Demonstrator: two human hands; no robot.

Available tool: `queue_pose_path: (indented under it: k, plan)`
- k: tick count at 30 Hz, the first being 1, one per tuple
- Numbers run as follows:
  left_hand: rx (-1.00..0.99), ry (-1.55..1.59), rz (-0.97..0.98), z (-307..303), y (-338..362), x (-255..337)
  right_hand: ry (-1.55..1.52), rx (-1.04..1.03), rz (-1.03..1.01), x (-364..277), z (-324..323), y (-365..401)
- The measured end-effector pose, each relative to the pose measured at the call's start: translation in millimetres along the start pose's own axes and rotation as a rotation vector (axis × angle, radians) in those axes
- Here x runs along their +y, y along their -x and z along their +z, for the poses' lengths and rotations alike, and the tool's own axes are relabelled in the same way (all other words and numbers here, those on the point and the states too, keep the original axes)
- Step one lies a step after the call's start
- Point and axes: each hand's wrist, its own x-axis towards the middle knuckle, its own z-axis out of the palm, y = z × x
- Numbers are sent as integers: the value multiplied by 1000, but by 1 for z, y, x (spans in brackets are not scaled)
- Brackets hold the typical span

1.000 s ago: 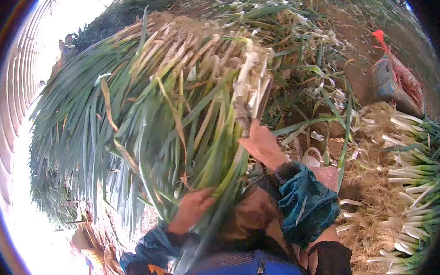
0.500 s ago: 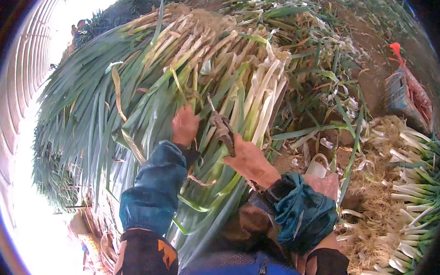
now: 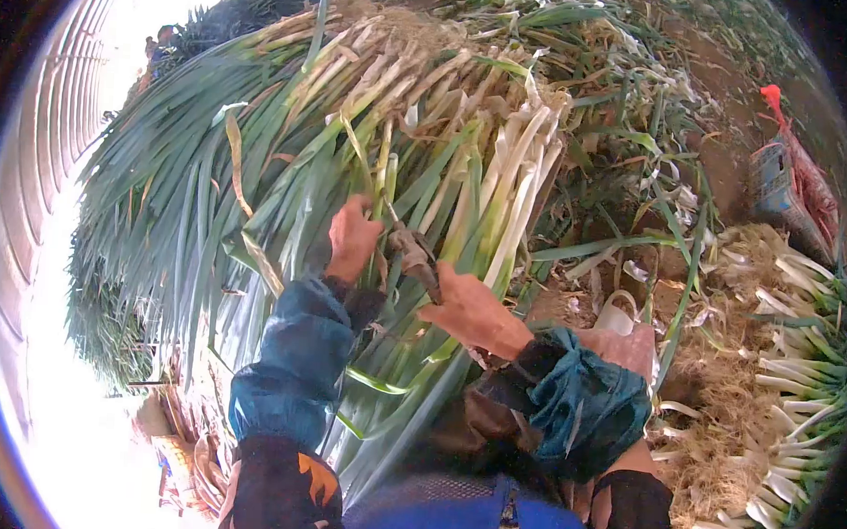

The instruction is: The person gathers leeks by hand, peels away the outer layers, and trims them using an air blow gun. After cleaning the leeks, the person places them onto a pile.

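Observation:
A big heap of long green onions (image 3: 191,169) spreads before me, pale stalks and roots pointing away and to the right. My left hand (image 3: 353,238) is closed among the green leaves, fingers curled, and what it pinches is hidden. Close by on the right, my right hand (image 3: 473,309) is closed around a hand tool (image 3: 414,261) with a thin tip and a grey-brown, wrapped-looking body. That tip points up and left, near a pale stalk (image 3: 382,163) just beyond my left hand. Its exact kind does not show clearly.
To the right, a row of onions with white stalks (image 3: 795,404) lies with roots (image 3: 708,447) towards me. A red net bag (image 3: 809,192) stands behind it. Loose leaves and peelings litter the brown soil (image 3: 706,173). Greenhouse ribs (image 3: 46,153) curve at the left.
My left hand has tilted upward and its fingers now show curled towards the tool. The tool's tip has come left and down, nearer that hand. The view has shifted slightly.

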Motion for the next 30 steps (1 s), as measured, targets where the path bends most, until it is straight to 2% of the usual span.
queue_pose_path:
  k: [5,6,9,10,12,14,17,19,20,23,26,29,30]
  plan:
    - [-113,159,20,-20,30,7,23,82,0,0,-10,6]
    - [-183,95,20,-21,26,-1,31,82,-5,-1,-12,7]
    - [-873,40,-283,-30,-7,4,42,85,-30,3,-8,10]
    - [-766,176,-109,-34,-4,2,46,97,-48,10,-4,9]
    - [-377,143,499,6,-38,-38,61,110,-39,13,-6,7]
    - [-152,149,710,44,-63,-61,73,97,17,9,-9,8]
    - [-213,206,366,56,-66,-42,34,71,24,5,-10,12]
    - [-399,200,-8,12,-41,2,53,87,-35,8,-3,10]
    - [-372,177,79,1,-29,7,59,91,-61,10,0,10]
    - [-335,237,144,12,-13,-22,58,66,-50,7,-6,11]
    - [-302,79,46,-26,41,38,59,94,32,3,-12,11]
    - [-161,128,99,-27,77,60,84,202,63,5,-14,15]
    - [-178,99,164,-21,80,57,93,206,82,6,-15,16]
